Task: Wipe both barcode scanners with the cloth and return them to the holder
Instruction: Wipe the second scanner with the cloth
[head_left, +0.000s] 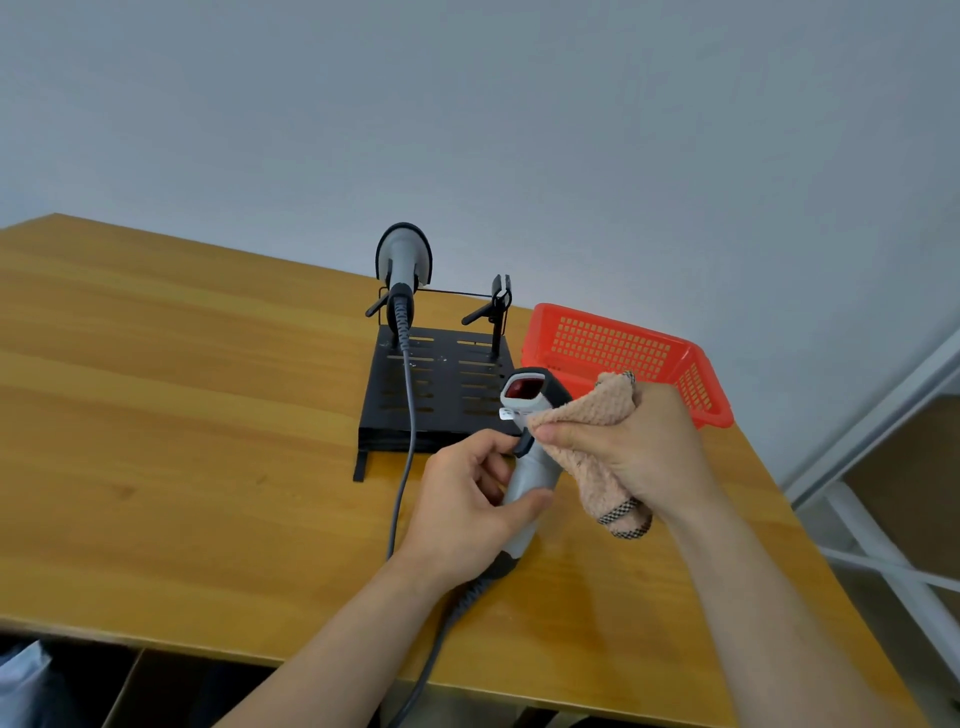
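One scanner (530, 447) is out of the holder (441, 384) and being worked on right now, up off the bench (182, 415) just in front of the holder's base. The left hand (467, 509) has its grip closed round the grey handle, thumb across the front, with the head tipped up so the red window faces the person. The right hand (628, 447) has its grip bunched on the pink cloth (587, 441), thumb pressing the cloth against the side of the head, just under the window. So I'd say the wiping of this one is under way, not finished.

The other scanner (404, 260) sits in the holder's left cradle, head up, its cord (408, 415) running down over the base and off the front edge of the bench. Whether it has had its wipe already I can't tell from how it sits. The right cradle (496, 306) stands empty, which looks like where the held scanner goes back.

Left to do, by my reckoning: finish this one, set it in the empty cradle, and see to the other one if it hasn't been done.

A red basket (623, 353) stands just right of the holder, nothing showing inside it.

As for writing: there's a small white tag on the held scanner's head, beside the cloth, but it's too small to read. No brand legible anywhere.
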